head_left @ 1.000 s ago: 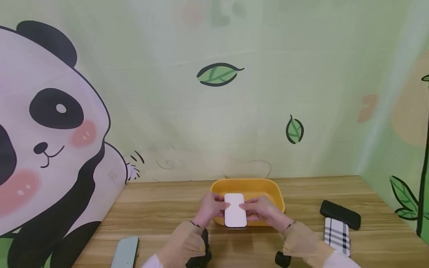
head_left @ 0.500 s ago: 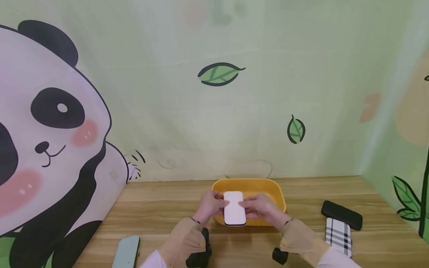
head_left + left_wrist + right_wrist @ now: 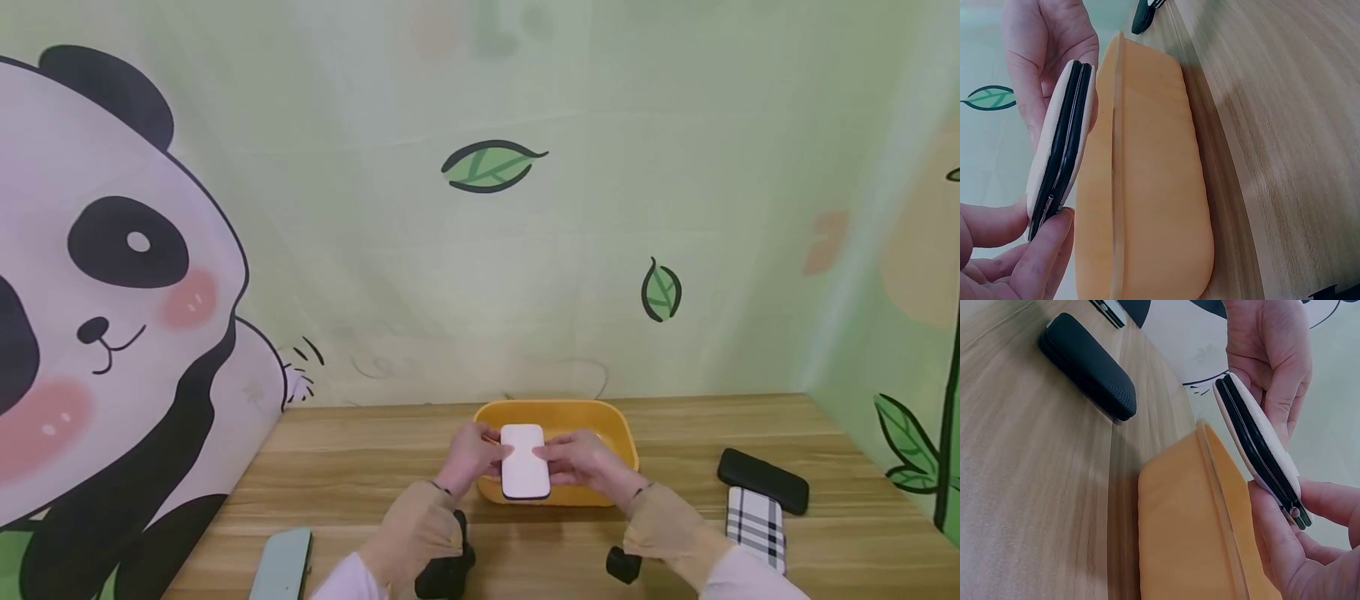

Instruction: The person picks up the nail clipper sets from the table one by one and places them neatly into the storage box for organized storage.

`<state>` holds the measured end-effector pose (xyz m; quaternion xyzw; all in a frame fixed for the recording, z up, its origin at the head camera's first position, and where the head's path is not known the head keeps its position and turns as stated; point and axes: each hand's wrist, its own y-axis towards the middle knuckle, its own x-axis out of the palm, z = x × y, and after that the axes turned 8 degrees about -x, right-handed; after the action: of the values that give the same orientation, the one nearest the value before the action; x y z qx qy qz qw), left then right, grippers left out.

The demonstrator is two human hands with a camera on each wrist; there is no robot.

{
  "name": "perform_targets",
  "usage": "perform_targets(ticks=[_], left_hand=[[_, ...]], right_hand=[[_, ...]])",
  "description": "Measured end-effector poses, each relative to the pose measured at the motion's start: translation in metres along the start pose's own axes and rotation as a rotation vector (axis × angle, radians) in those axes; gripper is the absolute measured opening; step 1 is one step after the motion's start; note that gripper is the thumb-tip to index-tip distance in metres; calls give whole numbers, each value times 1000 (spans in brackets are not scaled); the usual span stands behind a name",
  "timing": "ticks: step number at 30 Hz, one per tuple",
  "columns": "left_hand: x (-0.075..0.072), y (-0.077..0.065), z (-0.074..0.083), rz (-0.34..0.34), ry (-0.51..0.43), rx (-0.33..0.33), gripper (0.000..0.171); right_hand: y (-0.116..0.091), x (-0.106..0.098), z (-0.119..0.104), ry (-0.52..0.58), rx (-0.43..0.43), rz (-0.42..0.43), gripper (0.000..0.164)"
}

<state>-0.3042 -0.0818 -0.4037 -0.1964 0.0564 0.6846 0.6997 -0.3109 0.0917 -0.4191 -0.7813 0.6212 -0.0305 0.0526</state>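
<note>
A flat white zip case (image 3: 525,462) with rounded corners is held over the near part of a yellow basket (image 3: 632,450). On its left edge, my left hand (image 3: 471,460) pinches it between thumb and fingers. My right hand (image 3: 588,460) grips the opposite edge in the same way. Both thumbs lie on the white face. From the left wrist, the case (image 3: 1063,144) appears edge on, with a black zip band between its white sides. A small zip pull (image 3: 1295,512) shows near the right fingers in the right wrist view.
To the right on the wooden table (image 3: 375,467) lie a black case (image 3: 763,481) and a black-and-white plaid case (image 3: 755,525), close together. A pale blue case (image 3: 280,562) lies at the front left. Behind the table rises a printed backdrop (image 3: 375,250).
Both hands have moved the white zip case slightly up in the head view, farther over the basket. Their grip on it stays the same, and the other cases lie where they were.
</note>
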Motion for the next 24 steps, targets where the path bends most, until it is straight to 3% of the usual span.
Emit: perform_targets(ticks=[10,24], left_hand=[[1,7,2,1,-5,-23,23],[-3,12,6,-10,21,-4,25]], right_hand=[[6,0,0,40,6,17,33],[10,0,-4,-24,0,36,37]])
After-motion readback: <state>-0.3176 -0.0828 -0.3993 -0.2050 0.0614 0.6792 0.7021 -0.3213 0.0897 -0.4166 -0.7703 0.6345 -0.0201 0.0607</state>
